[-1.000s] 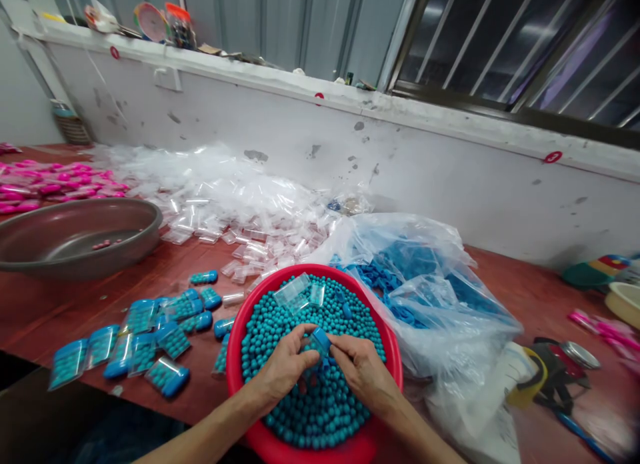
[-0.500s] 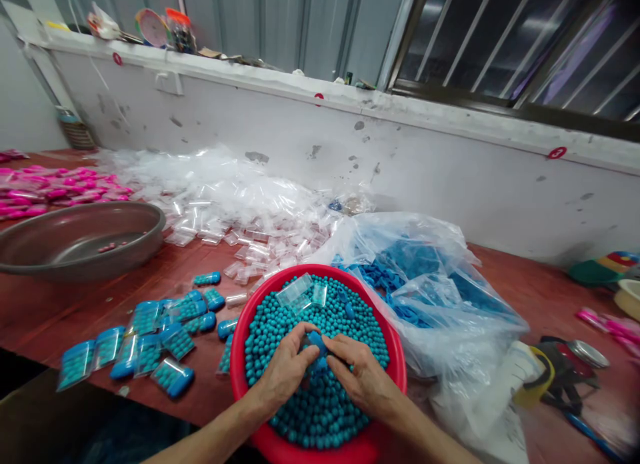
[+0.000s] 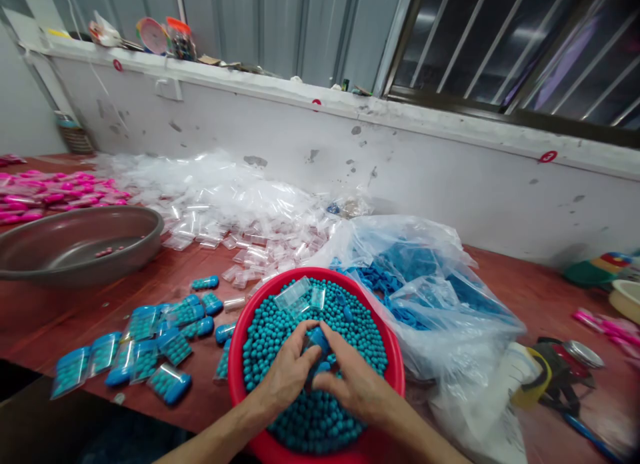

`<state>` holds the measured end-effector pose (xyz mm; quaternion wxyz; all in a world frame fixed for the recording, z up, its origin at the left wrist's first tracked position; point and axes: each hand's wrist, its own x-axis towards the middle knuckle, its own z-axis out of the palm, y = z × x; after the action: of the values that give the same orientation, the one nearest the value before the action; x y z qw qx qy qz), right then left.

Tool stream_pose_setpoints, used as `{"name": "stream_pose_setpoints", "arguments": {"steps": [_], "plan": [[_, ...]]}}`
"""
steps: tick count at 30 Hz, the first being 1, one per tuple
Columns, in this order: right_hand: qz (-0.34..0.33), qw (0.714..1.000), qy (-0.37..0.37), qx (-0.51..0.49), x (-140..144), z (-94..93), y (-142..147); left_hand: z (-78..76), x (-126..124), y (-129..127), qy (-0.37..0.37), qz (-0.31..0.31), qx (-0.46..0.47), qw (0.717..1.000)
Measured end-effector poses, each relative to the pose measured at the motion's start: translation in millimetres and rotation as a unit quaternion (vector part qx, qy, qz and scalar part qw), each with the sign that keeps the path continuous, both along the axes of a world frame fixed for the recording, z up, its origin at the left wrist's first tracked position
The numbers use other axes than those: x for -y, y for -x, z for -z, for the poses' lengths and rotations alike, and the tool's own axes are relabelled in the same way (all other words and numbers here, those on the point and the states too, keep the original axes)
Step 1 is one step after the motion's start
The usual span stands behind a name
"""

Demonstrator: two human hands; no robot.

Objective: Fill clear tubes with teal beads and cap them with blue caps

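Over a red basin (image 3: 237, 351) full of teal beads (image 3: 267, 327), both hands meet around a small container with a blue cap (image 3: 319, 339). My left hand (image 3: 285, 371) pinches it between thumb and fingers. My right hand (image 3: 357, 371) closes on its other side, the index finger at the cap and the thumb lower down. The fingers hide most of the container's body. Clear flat containers (image 3: 294, 296) and a loose blue cap (image 3: 347, 313) lie on the beads. Left of the basin, several bead-filled containers with blue caps (image 3: 175, 346) rest on the red table (image 3: 210, 401).
Behind the basin spreads a heap of clear containers (image 3: 270, 234). A plastic bag of blue caps (image 3: 420, 277) touches the basin's right side. At left stand a grey basin (image 3: 65, 267) and a pink pile (image 3: 60, 191). A tape dispenser (image 3: 533, 377) sits at right.
My right hand's fingers have spread from a tight pinch to a wider hold around the container. The blue cap now shows more upright between the hands. The view has shifted slightly.
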<state>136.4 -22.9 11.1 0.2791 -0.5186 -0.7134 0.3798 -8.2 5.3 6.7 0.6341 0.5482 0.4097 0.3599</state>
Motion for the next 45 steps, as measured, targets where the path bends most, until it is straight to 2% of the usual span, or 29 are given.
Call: {"name": "stream_pose_setpoints", "arguments": {"steps": [3, 7, 11, 15, 19, 22, 25, 27, 29, 30, 33, 34, 35, 36, 37, 39, 41, 45], "plan": [[0.011, 0.999, -0.018, 0.030, 6.5, 4.4, 10.9, -2.2, 1.1, -2.0, -0.019, -0.006, 0.027, 0.999], [0.072, 0.991, -0.107, 0.026, 9.2, 4.4, 24.1, -7.8, 4.3, -5.1, 0.000, 0.007, 0.046, 0.999], [0.103, 0.979, -0.163, 0.064, 12.5, 8.4, 29.0, -12.1, 7.7, -7.8, -0.004, -0.022, 0.009, 1.000], [0.118, 0.974, -0.181, 0.067, 15.2, 20.0, 31.9, -5.0, 7.5, -8.8, -0.056, -0.038, -0.037, 0.997], [0.122, 0.982, -0.120, 0.077, 16.3, 23.8, 35.6, 2.3, 4.8, -8.9, -0.086, -0.025, -0.067, 0.994], [0.072, 0.995, -0.045, 0.057, 14.9, 18.9, 31.3, -0.3, 1.6, -1.6, -0.106, -0.008, -0.077, 0.991], [0.002, 0.999, 0.032, 0.005, 6.8, 11.2, 16.9, -8.8, -4.1, 24.0, -0.118, -0.010, -0.109, 0.987], [0.015, 1.000, 0.024, 0.006, -4.9, 6.7, 3.6, -15.9, -9.5, 52.9, -0.119, -0.043, -0.154, 0.980], [0.053, 0.997, -0.021, 0.048, -21.7, 3.2, -9.2, -22.9, -15.5, 86.3, -0.144, -0.114, -0.216, 0.959], [0.077, 0.993, -0.042, 0.073, -31.3, 1.6, -14.0, -25.9, -18.3, 102.3, -0.158, -0.156, -0.272, 0.936], [0.111, 0.981, -0.060, 0.147, -61.1, -2.2, -18.5, -31.1, -24.1, 135.3, -0.208, -0.268, -0.450, 0.826], [0.119, 0.976, -0.058, 0.173, -70.4, -2.6, -16.3, -31.0, -24.9, 139.2, -0.227, -0.289, -0.478, 0.798], [0.129, 0.970, -0.054, 0.199, -79.0, -2.2, -12.6, -30.1, -25.1, 139.1, -0.244, -0.300, -0.484, 0.785], [0.143, 0.963, -0.048, 0.221, -86.7, -0.7, -8.0, -28.5, -24.9, 135.3, -0.256, -0.298, -0.471, 0.790], [0.155, 0.959, -0.044, 0.233, -93.2, 1.8, -3.0, -26.6, -24.5, 128.4, -0.261, -0.284, -0.446, 0.807], [0.164, 0.956, -0.040, 0.239, -102.7, 9.8, 5.8, -22.7, -23.9, 107.6, -0.258, -0.230, -0.384, 0.856], [0.159, 0.959, -0.039, 0.233, -107.5, 19.3, 9.7, -20.3, -24.8, 83.1, -0.245, -0.163, -0.348, 0.890], [0.128, 0.970, -0.011, 0.207, -106.7, 29.0, -2.4, -17.2, -32.9, 44.3, -0.227, -0.089, -0.323, 0.914]]}}
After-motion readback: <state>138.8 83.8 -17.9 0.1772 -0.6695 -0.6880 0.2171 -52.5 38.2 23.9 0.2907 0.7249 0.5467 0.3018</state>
